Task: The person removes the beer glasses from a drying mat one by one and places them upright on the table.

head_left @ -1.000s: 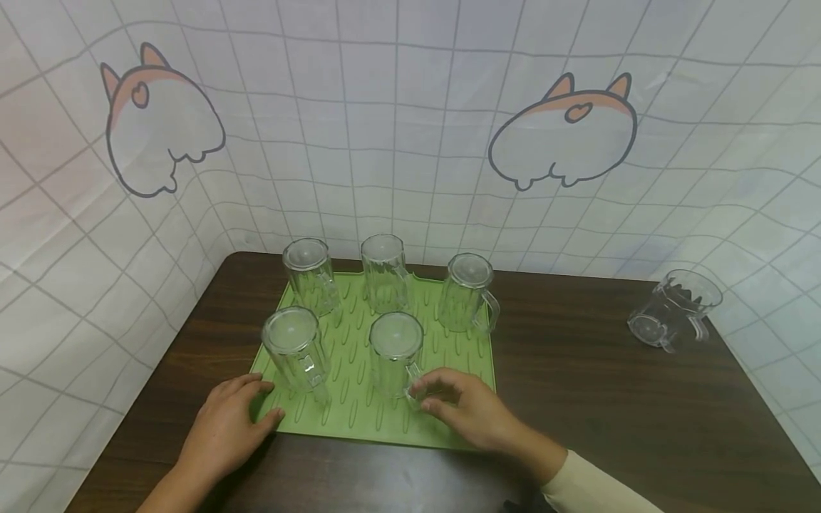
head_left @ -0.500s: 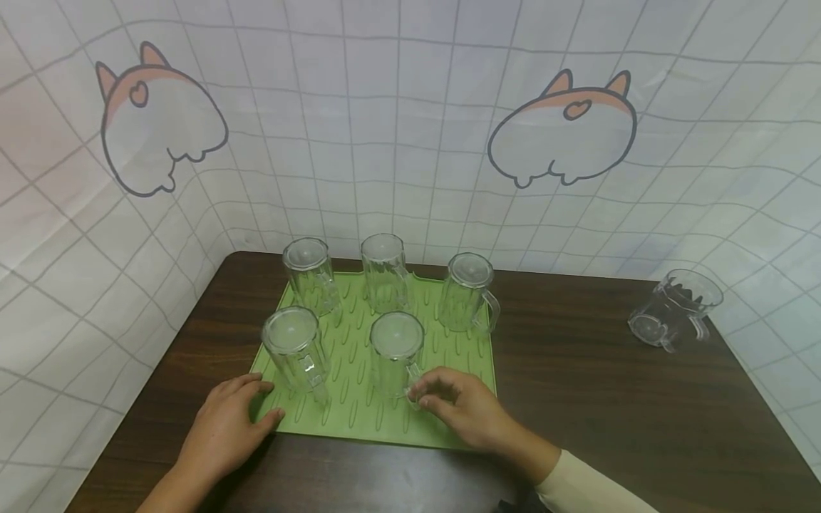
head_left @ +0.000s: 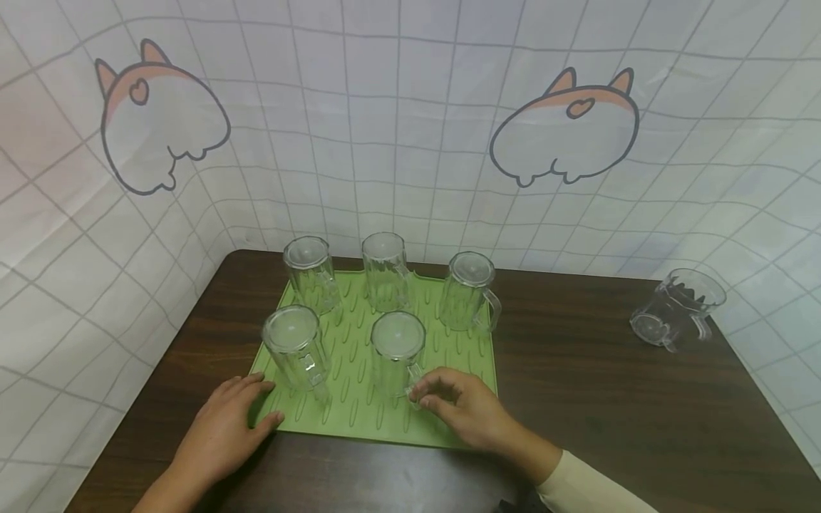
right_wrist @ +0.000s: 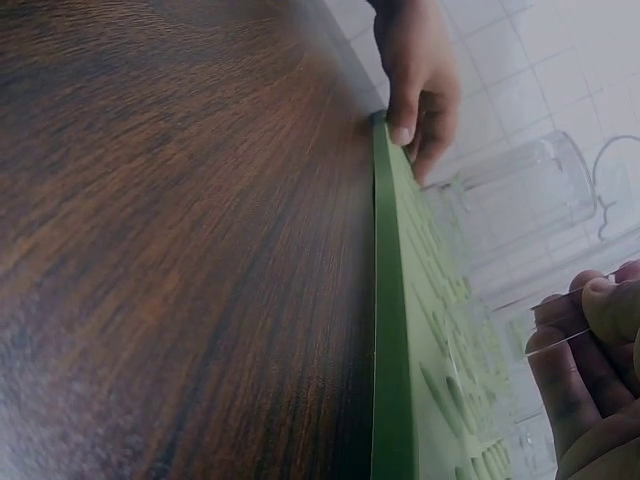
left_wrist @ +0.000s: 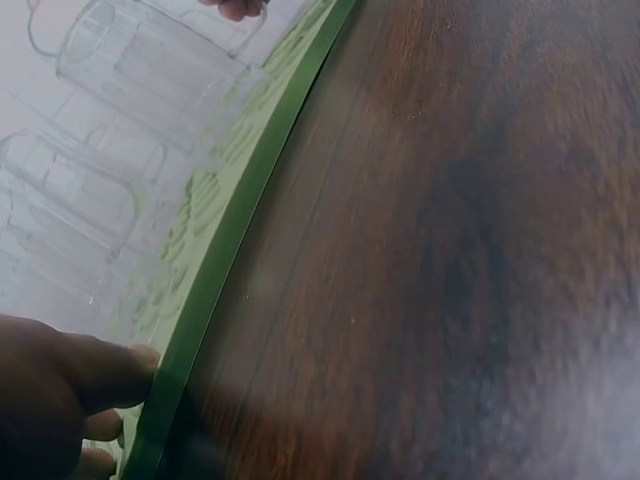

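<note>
A green ridged drying mat (head_left: 346, 420) bears several clear glass mugs turned bottom up. My right hand (head_left: 471, 410) pinches the handle of the front middle mug (head_left: 398, 338); the right wrist view shows the thumb and fingers (right_wrist: 612, 310) on that clear handle. At the mat's front left corner rests my left hand (head_left: 221, 427), its fingers spread and touching the mat's edge. Just beyond it stands the front left mug (head_left: 293, 338), apart from the fingers. In the left wrist view the thumb (left_wrist: 110, 370) lies on the mat.
Along the mat's back row stand a left mug (head_left: 308, 267), a middle mug (head_left: 383, 263) and a right mug (head_left: 470, 285). Another clear mug (head_left: 673, 313) stands rim up at the far right of the dark wooden table (head_left: 590, 385). A white gridded cloth (head_left: 398, 142) encloses the table.
Both hands and the mugs keep their places. Only the head view has shifted very slightly.
</note>
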`<state>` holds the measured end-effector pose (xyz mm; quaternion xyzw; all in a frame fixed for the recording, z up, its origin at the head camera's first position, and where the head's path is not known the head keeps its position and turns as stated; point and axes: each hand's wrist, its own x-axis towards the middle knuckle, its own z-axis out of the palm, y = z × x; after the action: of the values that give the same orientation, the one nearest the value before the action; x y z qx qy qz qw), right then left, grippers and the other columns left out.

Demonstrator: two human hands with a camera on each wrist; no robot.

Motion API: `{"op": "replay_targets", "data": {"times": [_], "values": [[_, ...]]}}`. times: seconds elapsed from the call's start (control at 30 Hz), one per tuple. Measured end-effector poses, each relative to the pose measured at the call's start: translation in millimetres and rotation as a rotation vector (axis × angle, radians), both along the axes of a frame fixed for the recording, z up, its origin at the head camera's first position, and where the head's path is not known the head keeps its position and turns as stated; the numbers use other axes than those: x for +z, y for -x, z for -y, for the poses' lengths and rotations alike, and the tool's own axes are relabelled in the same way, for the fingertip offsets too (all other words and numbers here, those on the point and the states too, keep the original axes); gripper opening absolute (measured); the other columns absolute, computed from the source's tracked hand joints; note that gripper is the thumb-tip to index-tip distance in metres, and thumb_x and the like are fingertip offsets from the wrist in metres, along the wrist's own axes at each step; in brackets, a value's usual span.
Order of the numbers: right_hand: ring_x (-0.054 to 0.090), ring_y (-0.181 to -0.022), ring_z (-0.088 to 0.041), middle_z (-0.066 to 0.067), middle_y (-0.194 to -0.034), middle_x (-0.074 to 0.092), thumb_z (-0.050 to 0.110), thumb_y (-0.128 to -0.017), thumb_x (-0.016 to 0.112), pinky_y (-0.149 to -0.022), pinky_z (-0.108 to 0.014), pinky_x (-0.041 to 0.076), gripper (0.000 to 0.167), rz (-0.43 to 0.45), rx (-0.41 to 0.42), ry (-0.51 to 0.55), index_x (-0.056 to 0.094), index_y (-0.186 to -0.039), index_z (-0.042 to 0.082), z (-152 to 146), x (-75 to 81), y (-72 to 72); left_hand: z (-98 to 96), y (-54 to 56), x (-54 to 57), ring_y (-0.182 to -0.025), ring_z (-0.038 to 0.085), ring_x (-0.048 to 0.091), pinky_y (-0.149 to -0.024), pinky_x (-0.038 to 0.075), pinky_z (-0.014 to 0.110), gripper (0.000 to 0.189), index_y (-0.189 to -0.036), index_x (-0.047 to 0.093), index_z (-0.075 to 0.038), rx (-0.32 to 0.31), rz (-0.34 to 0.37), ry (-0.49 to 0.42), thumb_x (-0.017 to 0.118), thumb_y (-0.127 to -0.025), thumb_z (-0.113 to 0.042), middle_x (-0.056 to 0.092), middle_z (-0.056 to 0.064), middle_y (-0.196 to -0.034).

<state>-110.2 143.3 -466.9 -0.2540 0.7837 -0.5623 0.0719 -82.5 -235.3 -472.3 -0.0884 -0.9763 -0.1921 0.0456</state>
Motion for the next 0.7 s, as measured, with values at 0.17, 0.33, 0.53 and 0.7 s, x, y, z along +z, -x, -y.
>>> {"op": "replay_targets", "data": {"times": [0.17, 0.33, 0.53, 0.7], "values": [[0.071, -0.094, -0.015, 0.004, -0.104, 0.074, 0.001, -0.096, 0.070, -0.087, -0.034, 0.058, 0.014, -0.005, -0.002, -0.004, 0.070, -0.104, 0.012, -0.4, -0.1, 0.4, 3.1, -1.9, -3.3, -0.138, 0.056, 0.036, -0.103, 0.034, 0.075, 0.062, -0.139, 0.060, -0.002, -0.039, 0.022, 0.058, 0.077, -0.092, -0.038, 0.050, 0.027, -0.147], [0.072, -0.094, -0.015, 0.003, -0.104, 0.075, 0.002, -0.096, 0.070, -0.086, -0.034, 0.058, 0.013, -0.005, -0.005, 0.001, 0.070, -0.104, 0.013, -0.1, 0.3, 0.4, 5.7, -4.2, -6.4, -0.147, 0.055, 0.016, -0.107, 0.019, 0.078, 0.083, -0.157, 0.037, 0.001, -0.034, 0.165, 0.095, 0.054, -0.101, -0.059, 0.025, 0.027, -0.163], [0.071, -0.094, -0.015, 0.003, -0.105, 0.075, 0.002, -0.096, 0.069, -0.086, -0.034, 0.058, 0.013, -0.022, 0.000, 0.008, 0.070, -0.105, 0.012, -0.1, 1.7, -0.9, 8.1, -5.2, -8.3, -0.151, 0.053, 0.003, -0.109, 0.006, 0.078, 0.090, -0.162, 0.026, -0.003, -0.028, 0.247, 0.090, 0.038, -0.102, -0.069, 0.012, 0.021, -0.169], [0.071, -0.095, -0.016, 0.001, -0.105, 0.075, 0.004, -0.097, 0.069, -0.088, -0.035, 0.058, 0.012, -0.061, 0.006, 0.031, 0.070, -0.106, 0.011, -1.5, 2.7, -0.8, 7.9, -5.3, -6.7, -0.150, 0.053, 0.003, -0.109, 0.005, 0.078, 0.090, -0.162, 0.025, -0.004, -0.030, 0.266, 0.093, 0.037, -0.102, -0.070, 0.011, 0.020, -0.169]]}}
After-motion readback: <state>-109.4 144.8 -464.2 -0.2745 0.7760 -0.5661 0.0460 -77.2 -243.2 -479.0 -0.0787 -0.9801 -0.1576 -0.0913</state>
